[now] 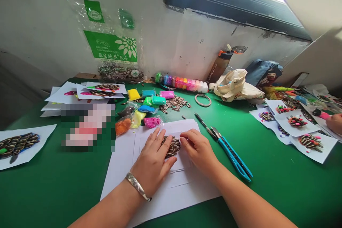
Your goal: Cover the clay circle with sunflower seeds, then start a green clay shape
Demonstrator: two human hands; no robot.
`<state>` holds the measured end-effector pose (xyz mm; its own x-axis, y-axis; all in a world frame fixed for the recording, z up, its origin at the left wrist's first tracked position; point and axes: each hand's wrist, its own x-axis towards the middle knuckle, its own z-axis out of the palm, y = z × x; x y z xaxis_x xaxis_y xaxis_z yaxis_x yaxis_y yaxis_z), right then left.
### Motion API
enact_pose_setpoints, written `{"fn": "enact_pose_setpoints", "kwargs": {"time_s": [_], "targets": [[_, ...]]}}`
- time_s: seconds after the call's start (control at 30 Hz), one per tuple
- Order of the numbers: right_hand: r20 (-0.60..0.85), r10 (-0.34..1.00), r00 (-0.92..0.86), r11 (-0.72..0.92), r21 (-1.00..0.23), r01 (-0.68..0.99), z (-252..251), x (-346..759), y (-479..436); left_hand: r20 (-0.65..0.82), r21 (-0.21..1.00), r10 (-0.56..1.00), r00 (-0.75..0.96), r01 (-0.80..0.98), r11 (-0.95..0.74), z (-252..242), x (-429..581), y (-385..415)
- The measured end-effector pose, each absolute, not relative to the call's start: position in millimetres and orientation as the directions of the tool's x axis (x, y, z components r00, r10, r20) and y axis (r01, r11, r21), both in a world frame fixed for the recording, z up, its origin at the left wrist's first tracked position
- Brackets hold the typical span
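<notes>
A white sheet of paper (171, 188) lies on the green table (53, 185) in front of me. On it sits a patch of striped sunflower seeds (173, 146) stuck together. My left hand (153, 162) lies flat on the paper, fingers stretched out and touching the left side of the seed patch. My right hand (197, 148) has its fingers curled and pinched at the right edge of the patch; what it holds, if anything, is too small to make out.
Loose seeds (175, 104) and small bags of coloured clay (145, 108) lie behind the paper. Blue utility knives (233, 156) and a pen (204, 125) lie to the right. Finished seed pictures (296, 124) fill the right side, where another person's hand (335, 123) shows. A seed bag (117, 60) leans on the wall.
</notes>
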<state>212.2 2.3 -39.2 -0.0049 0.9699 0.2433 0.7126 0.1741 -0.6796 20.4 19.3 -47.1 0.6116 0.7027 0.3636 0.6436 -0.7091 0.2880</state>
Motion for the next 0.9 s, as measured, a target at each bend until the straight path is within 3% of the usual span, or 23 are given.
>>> {"fn": "enact_pose_setpoints", "kwargs": {"time_s": [0.1,0.5,0.77,0.9], "targets": [[0.246,0.969,-0.026,0.190,-0.672,0.715,-37.9,212.6,0.4,0.411,0.284,0.697,0.587,0.644,-0.710,-41.7,15.4,24.6],[0.225,0.962,-0.157,0.259,-0.558,0.788,-45.7,203.6,-0.5,0.323,0.325,0.732,0.600,0.656,-0.681,-61.0,13.7,30.4],[0.250,0.968,-0.029,0.200,-0.693,0.693,-44.0,220.1,6.6,0.279,0.334,0.745,0.606,0.666,-0.667,-53.3,12.7,27.4],[0.259,0.964,-0.063,0.234,-0.707,0.667,-41.4,220.4,5.3,0.273,0.337,0.751,0.601,0.671,-0.660,-54.3,12.5,27.2]]}}
